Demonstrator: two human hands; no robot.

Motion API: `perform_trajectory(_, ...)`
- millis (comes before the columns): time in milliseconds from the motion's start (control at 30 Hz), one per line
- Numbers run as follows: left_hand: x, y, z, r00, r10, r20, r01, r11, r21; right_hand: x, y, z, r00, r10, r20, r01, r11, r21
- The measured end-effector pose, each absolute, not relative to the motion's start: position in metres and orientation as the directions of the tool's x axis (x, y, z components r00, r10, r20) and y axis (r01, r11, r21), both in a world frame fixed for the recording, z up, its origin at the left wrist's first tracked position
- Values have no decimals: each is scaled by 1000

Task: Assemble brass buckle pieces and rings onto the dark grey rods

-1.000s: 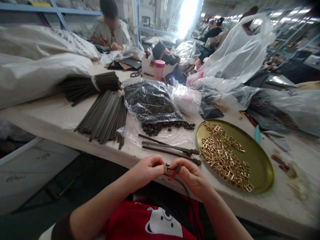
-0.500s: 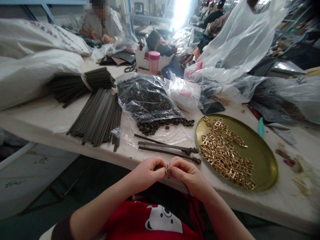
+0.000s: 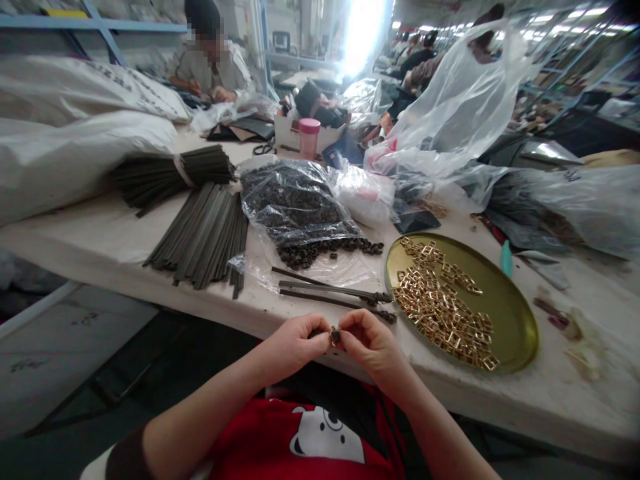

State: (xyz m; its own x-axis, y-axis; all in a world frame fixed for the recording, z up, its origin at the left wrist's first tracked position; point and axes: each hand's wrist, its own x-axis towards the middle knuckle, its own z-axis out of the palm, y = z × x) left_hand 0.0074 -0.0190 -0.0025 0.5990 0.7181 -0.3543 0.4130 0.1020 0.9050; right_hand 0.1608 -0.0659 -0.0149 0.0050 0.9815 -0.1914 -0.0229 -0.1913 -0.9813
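Observation:
Just over the table's front edge, both hands meet at a small gold buckle [image 3: 335,337] with dark strap material in it. My left hand [image 3: 299,341] is closed, thumb and fingers pinching a dark strap [image 3: 315,333] beside the buckle. My right hand [image 3: 369,341] pinches at the buckle's other side; its fingertips partly cover the piece. Beyond them lie several dark strips [image 3: 325,290] with knobby right ends. On the right, a round gold tray [image 3: 517,327] carries a heap of gold buckles [image 3: 440,313].
A clear plastic bag [image 3: 295,200] of small dark loops [image 3: 320,250] spills toward me. Left of it are loose dark strips [image 3: 203,237] and a tied bundle [image 3: 175,172]. A pink-lidded jar [image 3: 309,140] and plastic bags stand behind. Another person [image 3: 215,73] sits across the table.
The buckle has turned between my fingertips, and more dark material shows in it. Both hands stay nearly in place. The whole view has shifted slightly.

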Motion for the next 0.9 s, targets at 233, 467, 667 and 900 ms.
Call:
perform_trajectory(233,-3,-29,6,705,633,-320,414,-1,910,161,-73,-11,-58,980,-190,35,-188,-981)
perform_trajectory(467,-4,-36,4,670,712,-211,449,-162,879,158,-81,-11,30,998,51,362,37,-931)
perform_trajectory(667,1,-39,3,591,787,-178,487,-171,856,148,-87,-13,205,973,108,291,45,-956)
perform_trajectory(900,6,-37,-5,547,826,-135,477,-176,861,143,-91,-31,1,849,528,715,369,-595)
